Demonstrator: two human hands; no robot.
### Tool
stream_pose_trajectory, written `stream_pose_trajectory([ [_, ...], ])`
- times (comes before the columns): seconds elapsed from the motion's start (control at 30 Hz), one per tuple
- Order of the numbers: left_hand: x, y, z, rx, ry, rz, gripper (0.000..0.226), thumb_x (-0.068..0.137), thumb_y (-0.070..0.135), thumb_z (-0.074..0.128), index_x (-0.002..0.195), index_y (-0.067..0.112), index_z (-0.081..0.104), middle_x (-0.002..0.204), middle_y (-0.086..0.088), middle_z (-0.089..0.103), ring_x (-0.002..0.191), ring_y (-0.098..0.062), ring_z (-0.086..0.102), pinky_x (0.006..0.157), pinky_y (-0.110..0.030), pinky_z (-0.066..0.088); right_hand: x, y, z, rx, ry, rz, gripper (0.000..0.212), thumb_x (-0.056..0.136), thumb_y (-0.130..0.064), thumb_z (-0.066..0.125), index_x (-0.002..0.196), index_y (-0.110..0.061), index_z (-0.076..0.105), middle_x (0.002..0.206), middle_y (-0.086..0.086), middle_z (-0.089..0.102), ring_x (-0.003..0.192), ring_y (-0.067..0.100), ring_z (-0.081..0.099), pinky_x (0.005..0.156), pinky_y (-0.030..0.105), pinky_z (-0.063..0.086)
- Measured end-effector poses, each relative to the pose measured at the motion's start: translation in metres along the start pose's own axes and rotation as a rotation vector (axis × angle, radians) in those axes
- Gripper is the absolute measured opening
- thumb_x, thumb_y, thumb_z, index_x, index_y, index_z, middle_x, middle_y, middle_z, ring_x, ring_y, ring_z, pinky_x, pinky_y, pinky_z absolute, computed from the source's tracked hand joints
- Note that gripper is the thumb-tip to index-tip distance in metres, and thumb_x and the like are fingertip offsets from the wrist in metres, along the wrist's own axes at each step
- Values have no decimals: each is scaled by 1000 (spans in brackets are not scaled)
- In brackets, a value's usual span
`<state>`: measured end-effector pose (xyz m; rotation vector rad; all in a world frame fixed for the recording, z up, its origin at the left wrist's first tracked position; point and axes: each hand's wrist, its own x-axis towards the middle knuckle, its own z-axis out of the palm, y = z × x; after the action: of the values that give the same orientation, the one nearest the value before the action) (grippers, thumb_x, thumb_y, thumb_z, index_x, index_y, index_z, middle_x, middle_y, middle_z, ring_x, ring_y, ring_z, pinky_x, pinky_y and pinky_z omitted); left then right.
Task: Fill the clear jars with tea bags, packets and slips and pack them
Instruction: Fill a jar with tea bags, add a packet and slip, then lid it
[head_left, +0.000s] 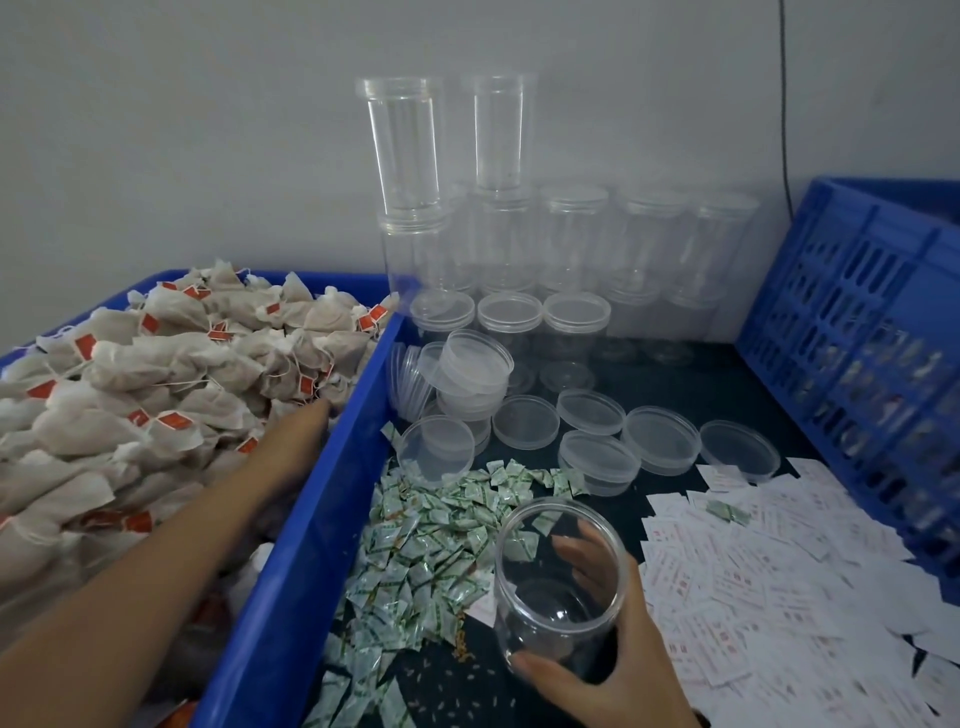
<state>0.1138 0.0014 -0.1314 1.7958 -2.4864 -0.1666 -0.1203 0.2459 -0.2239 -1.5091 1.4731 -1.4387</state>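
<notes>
The right hand (613, 654) gripped an empty jar (524, 587) from the side, thumb on the near wall and fingers (587, 561) curled round the far one, showing through the plastic; the jar stood open-mouthed and tilted a little on the dark table (675, 384). The left arm (208, 519) reached across into the blue bin (322, 519), and the left hand was buried among the tea bags (156, 389) – whether it had closed on any could not be told. This looked like the first filling step: a fresh jar steadied, tea bags being fetched. The next move would likely call for lifting a handful clear of the bin's rim and dropping it into the jar's mouth, with strings and red tags liable to snag. The green packets (431, 535) lay scattered just beside the jar, touching its far side, and the white slips (769, 582) spread to its right – both within easy reach for later. Loose lids (660, 439) sat beyond the packets, spare jars (498, 244) were stacked against the wall, and a blue crate (857, 364) stood at the right.
</notes>
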Motion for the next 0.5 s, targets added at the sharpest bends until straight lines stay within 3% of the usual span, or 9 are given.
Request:
stream_pose_trajectory([
  [0.07, -1, 0, -5, 1, -16, -18, 27, 93, 1, 49, 114, 1, 67, 110, -21, 67, 99, -32, 62, 71, -25, 38, 0, 0, 1, 1, -3, -3, 108, 55, -43, 98, 141, -52, 34, 134, -21, 54, 125, 0, 54, 97, 8, 43],
  [0.2, -8, 8, -35, -124, 138, -2, 21, 87, -4, 60, 101, 4, 73, 81, -4, 66, 61, -10, 56, 53, -13, 38, 0, -1, 1, 1, -6, -4, 107, 56, -46, 97, 142, -51, 33, 134, -21, 54, 126, 0, 54, 98, 8, 43],
  [0.3, -20, 21, -64, -206, 263, 23, 15, 81, 7, 73, 94, 15, 70, 84, 4, 59, 75, -10, 53, 61, -18, 33, 0, -2, 1, 4, -9, -4, 107, 56, -47, 96, 142, -52, 32, 134, -22, 54, 126, -1, 53, 98, 7, 42],
  [0.4, -42, 46, -99, -349, 396, 177, 17, 79, 13, 75, 83, 25, 64, 82, 15, 61, 74, 0, 55, 62, -12, 35, 0, -1, 1, 6, -4, -1, 107, 55, -47, 96, 141, -53, 33, 135, -21, 54, 128, -1, 52, 98, 7, 41],
  [0.5, -66, 78, -120, -595, 357, 344, 17, 72, 14, 78, 84, 25, 71, 79, 19, 67, 75, 9, 61, 64, -5, 45, 0, 0, 1, 7, -6, 1, 107, 54, -47, 96, 140, -54, 33, 134, -22, 54, 129, 0, 51, 99, 8, 41],
])
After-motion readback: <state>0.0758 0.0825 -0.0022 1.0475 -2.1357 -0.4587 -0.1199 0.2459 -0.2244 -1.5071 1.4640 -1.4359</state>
